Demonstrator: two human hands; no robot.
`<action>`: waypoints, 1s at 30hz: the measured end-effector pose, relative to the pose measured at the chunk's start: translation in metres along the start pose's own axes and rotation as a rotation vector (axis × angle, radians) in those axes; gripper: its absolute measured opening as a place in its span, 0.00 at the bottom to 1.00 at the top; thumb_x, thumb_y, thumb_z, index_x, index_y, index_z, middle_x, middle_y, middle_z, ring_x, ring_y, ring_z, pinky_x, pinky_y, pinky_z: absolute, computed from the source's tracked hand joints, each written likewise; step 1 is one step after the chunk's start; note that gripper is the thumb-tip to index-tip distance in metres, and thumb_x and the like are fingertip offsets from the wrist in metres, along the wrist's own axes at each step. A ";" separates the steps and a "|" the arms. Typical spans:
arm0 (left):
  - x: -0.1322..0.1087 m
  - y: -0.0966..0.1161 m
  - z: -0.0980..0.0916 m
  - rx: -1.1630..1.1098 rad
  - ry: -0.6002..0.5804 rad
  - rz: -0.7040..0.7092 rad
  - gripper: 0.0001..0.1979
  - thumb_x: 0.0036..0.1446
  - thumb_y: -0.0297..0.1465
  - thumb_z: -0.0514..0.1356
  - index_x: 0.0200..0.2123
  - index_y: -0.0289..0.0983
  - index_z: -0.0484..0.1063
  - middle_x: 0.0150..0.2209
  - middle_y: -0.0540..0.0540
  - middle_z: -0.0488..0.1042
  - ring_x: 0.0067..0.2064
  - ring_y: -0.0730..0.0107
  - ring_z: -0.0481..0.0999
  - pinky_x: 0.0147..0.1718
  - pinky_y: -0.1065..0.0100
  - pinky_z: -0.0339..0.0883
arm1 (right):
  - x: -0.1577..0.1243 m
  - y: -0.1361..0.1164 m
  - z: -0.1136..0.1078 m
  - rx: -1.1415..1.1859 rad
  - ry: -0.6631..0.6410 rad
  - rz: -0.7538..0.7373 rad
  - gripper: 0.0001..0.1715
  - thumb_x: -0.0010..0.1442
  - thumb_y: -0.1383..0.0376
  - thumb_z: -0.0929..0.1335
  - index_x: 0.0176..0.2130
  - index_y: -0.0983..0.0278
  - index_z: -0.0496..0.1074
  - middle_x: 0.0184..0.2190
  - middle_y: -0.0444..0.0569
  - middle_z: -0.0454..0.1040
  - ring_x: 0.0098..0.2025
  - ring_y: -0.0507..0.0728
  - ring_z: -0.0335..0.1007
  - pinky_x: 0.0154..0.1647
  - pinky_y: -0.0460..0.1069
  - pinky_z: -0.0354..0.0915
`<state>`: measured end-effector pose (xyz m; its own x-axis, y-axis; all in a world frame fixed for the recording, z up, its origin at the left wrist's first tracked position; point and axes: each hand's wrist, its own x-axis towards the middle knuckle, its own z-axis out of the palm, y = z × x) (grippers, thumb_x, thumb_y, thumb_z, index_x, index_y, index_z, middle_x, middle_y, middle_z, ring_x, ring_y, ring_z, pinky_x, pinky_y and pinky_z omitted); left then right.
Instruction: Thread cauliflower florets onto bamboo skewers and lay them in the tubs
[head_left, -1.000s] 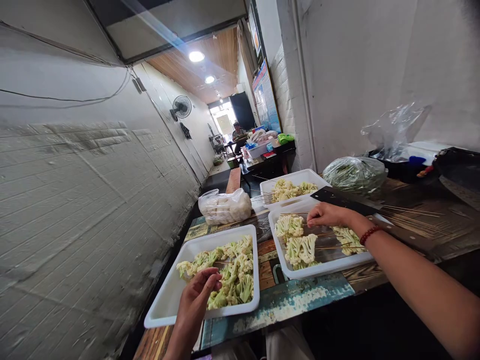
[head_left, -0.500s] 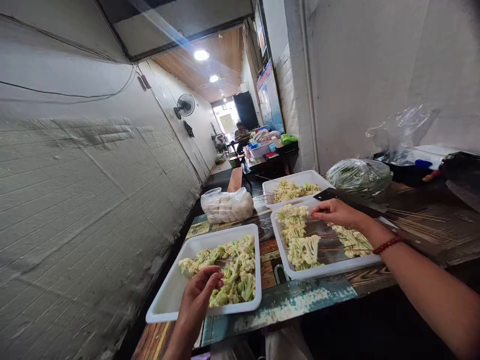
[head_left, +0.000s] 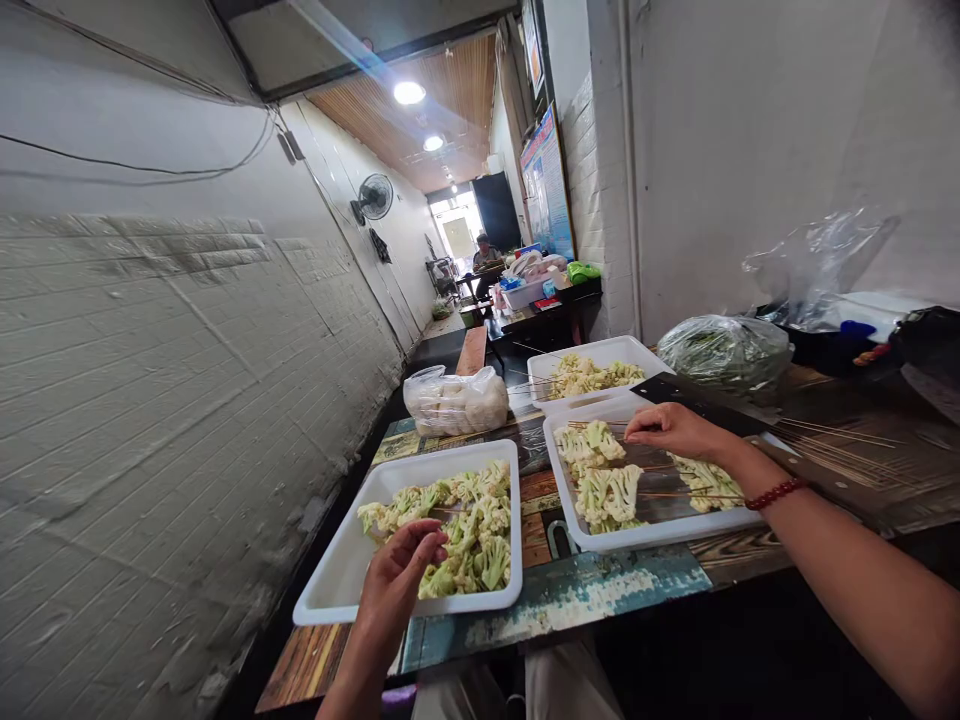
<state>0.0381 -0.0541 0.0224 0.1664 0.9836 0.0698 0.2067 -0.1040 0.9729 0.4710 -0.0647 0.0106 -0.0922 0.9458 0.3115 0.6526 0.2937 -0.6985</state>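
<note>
My left hand (head_left: 405, 565) hovers over the near edge of a white tray (head_left: 330, 608) of loose cauliflower florets (head_left: 476, 540). Its fingers are loosely curled, with a gap between thumb and fingers and nothing seen between them. My right hand (head_left: 675, 432), a red bead bracelet at the wrist, reaches across a second white tray (head_left: 637, 540). Thumb and fingertips are pinched at the end of a cauliflower skewer (head_left: 604, 442), low among the others; the grip itself is partly hidden. More skewered cauliflower (head_left: 611, 492) lies in this tray, at its left and right sides.
A third white tray (head_left: 636, 350) with cauliflower skewers stands behind. Bare bamboo skewers (head_left: 840, 445) lie at the right, near a bag of greens (head_left: 724, 352). A clear bag of white food (head_left: 457, 402) sits behind the left tray. A person (head_left: 486, 252) sits far back.
The cauliflower at my right fingertips has come down lower into the tray. My left hand has stayed over the left tray. The view has shifted slightly.
</note>
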 end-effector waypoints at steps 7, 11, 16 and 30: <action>0.001 0.001 0.001 0.000 -0.004 -0.015 0.20 0.49 0.44 0.63 0.39 0.34 0.71 0.33 0.46 0.76 0.33 0.70 0.72 0.38 0.68 0.65 | 0.003 0.005 0.005 -0.030 -0.044 0.012 0.17 0.54 0.52 0.67 0.26 0.59 0.78 0.27 0.48 0.78 0.32 0.58 0.72 0.35 0.52 0.65; 0.002 -0.002 -0.001 -0.003 -0.006 -0.013 0.21 0.49 0.44 0.63 0.39 0.34 0.71 0.33 0.45 0.76 0.33 0.69 0.72 0.38 0.67 0.65 | 0.004 0.009 0.005 -0.075 -0.032 -0.026 0.16 0.57 0.56 0.65 0.29 0.62 0.78 0.29 0.49 0.78 0.33 0.56 0.71 0.35 0.50 0.63; 0.002 -0.002 -0.001 0.004 0.005 -0.023 0.20 0.50 0.44 0.63 0.39 0.34 0.71 0.34 0.45 0.76 0.33 0.69 0.72 0.38 0.67 0.65 | 0.005 0.010 0.004 -0.099 -0.045 -0.043 0.16 0.58 0.59 0.65 0.32 0.67 0.78 0.31 0.51 0.78 0.34 0.56 0.70 0.37 0.49 0.61; 0.001 0.002 0.001 0.005 0.013 -0.004 0.20 0.49 0.44 0.63 0.37 0.34 0.73 0.31 0.46 0.76 0.32 0.68 0.72 0.37 0.67 0.66 | 0.002 0.007 0.005 -0.098 -0.145 -0.032 0.17 0.57 0.57 0.66 0.31 0.67 0.78 0.30 0.51 0.78 0.33 0.57 0.72 0.36 0.48 0.64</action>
<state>0.0392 -0.0534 0.0245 0.1526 0.9859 0.0692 0.2121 -0.1010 0.9720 0.4719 -0.0601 0.0033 -0.2169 0.9482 0.2320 0.7170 0.3160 -0.6213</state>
